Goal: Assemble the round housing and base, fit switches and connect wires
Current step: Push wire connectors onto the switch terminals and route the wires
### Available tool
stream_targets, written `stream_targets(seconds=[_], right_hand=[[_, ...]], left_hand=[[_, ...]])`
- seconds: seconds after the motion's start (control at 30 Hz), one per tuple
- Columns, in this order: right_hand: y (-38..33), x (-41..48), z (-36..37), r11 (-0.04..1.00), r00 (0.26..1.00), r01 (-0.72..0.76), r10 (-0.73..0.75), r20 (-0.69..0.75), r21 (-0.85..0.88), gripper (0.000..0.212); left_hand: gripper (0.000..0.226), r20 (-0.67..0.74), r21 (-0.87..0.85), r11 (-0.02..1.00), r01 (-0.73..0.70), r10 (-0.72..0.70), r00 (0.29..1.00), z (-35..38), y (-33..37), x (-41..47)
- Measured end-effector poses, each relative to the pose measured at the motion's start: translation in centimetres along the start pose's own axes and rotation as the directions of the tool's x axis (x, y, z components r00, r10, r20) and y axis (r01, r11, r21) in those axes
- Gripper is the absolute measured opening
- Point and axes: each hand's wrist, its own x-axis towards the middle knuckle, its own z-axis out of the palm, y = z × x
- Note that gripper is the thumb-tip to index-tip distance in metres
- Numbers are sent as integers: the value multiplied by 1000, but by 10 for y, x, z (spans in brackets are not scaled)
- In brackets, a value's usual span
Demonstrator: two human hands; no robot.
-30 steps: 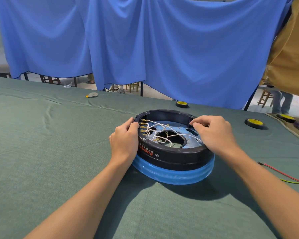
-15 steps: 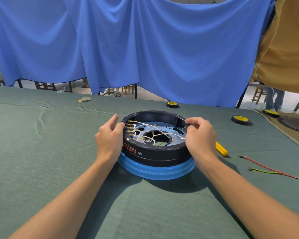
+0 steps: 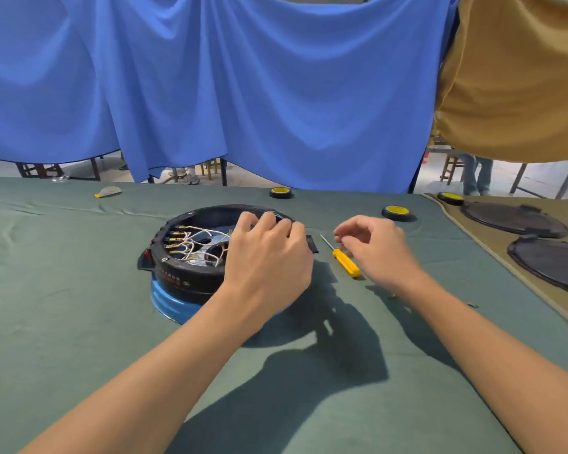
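Matt black plastic housing (glossy blue base) on green cloth

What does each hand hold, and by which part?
Left hand grips the black housing at its right rim. Right hand, above the yellow screwdriver, is blurred: cannot tell.

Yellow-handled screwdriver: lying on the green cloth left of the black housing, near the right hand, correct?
No: the head view shows the yellow-handled screwdriver lying on the green cloth right of the black housing, near the right hand.
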Motion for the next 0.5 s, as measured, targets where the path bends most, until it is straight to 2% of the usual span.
stream_targets(seconds=[0.07,0.13,0.2,0.33,0.5], right_hand=[[17,-4,-21,976,1000,8,-5,13,-218,16],[36,-9,-36,934,999,-17,32,38,-356,18],[50,-13,-45,894,992,-60,102,71,-444,21],[61,-15,-45,843,974,-118,201,105,-524,19],[60,-17,-38,822,977,-121,199,81,-556,23]], left_hand=[[16,-33,76,997,-35,38,999,9,15,-5],[8,-44,143,986,-90,98,994,22,20,-14],[19,-59,200,970,-138,153,986,32,18,-20],[30,-101,221,960,-170,196,975,37,14,-23],[27,-89,151,976,-158,173,981,32,17,-28]])
